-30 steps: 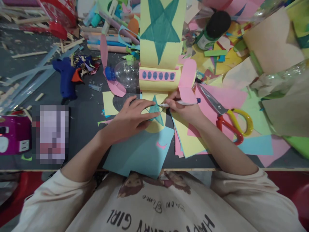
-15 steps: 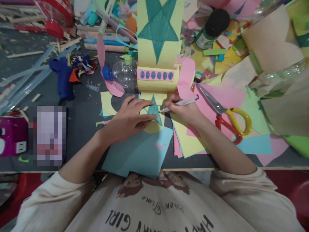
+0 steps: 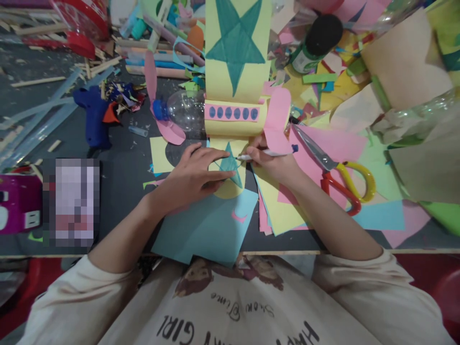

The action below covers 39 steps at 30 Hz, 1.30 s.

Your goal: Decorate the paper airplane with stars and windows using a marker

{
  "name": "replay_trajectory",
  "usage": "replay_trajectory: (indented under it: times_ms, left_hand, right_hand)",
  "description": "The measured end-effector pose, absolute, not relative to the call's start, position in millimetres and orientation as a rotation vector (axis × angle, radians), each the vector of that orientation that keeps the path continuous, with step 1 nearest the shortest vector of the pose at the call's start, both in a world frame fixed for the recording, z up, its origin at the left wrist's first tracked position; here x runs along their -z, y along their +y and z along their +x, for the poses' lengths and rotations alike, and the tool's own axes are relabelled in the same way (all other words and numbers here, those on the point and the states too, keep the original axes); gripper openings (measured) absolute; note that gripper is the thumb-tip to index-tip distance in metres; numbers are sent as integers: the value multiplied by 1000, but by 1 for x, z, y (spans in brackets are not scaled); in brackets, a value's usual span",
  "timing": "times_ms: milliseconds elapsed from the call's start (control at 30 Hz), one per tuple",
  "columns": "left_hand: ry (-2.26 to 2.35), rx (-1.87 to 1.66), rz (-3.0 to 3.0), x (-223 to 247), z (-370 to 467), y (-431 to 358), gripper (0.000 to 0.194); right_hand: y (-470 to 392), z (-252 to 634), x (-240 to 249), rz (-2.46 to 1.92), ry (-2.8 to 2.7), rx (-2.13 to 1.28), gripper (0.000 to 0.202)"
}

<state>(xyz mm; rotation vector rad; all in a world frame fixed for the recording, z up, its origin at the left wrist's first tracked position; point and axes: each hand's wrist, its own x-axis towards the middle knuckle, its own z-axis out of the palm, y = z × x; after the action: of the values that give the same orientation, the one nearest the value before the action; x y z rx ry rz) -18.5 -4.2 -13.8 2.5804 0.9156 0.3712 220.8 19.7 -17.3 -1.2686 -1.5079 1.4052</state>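
Note:
My right hand [image 3: 268, 160] grips a white marker [image 3: 268, 153], its tip at the right side of a green star [image 3: 229, 165] on the lower yellow paper wing [image 3: 230, 190]. Spread over the left part of that wing, my left hand [image 3: 197, 170] lies with fingers apart, two of them reaching onto the star. The wing joins a plastic bottle [image 3: 187, 111] wrapped in yellow paper, with a pink strip [image 3: 232, 113] of blue ovals. Beyond it, the upper yellow wing [image 3: 219, 81] bears a larger green star [image 3: 235, 40]. Pink paper blades flank the blue bottle cap [image 3: 160, 109].
Orange- and yellow-handled scissors [image 3: 327, 165] lie on coloured paper sheets at right. A blue glue gun [image 3: 92, 115] and a blurred-out rectangular object [image 3: 74, 203] are at left. A black-capped bottle [image 3: 318, 40], paper scraps and sticks crowd the back. Blue paper [image 3: 204, 230] lies near me.
The marker's tip has moved slightly up along the star's right side, and the marker now lies flatter. My left hand stays in place.

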Motion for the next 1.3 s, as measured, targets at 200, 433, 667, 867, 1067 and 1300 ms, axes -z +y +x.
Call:
replay_trajectory:
  times_ms: [200,433,667,867,1067,1300]
  left_hand:
    - [917,-418,2606,16,-19,-5,34]
    - [860,-506,2636,22,-21,-4,32]
    - [866,-486,2621,23,-21,-4,33]
    - [853,-518,2637,24,-21,-5,31]
    - [831,-414,2634,18,-18,-6,35]
    - [851,-317,2755,9,-13,-10,39]
  right_hand:
    - [21,222,20,-1260,-1540,-1465,20]
    - [21,222,25,-1239,-1519,-1419,23]
    - [24,225,25,-1183,-1467,-1444,23]
    - [27,228,26,-1199,-1388,-1431,36]
    - [15,227,19,-1198,-1405,-1373,31]
    - [-18,226,22,-1225,-1499,-1175,13]
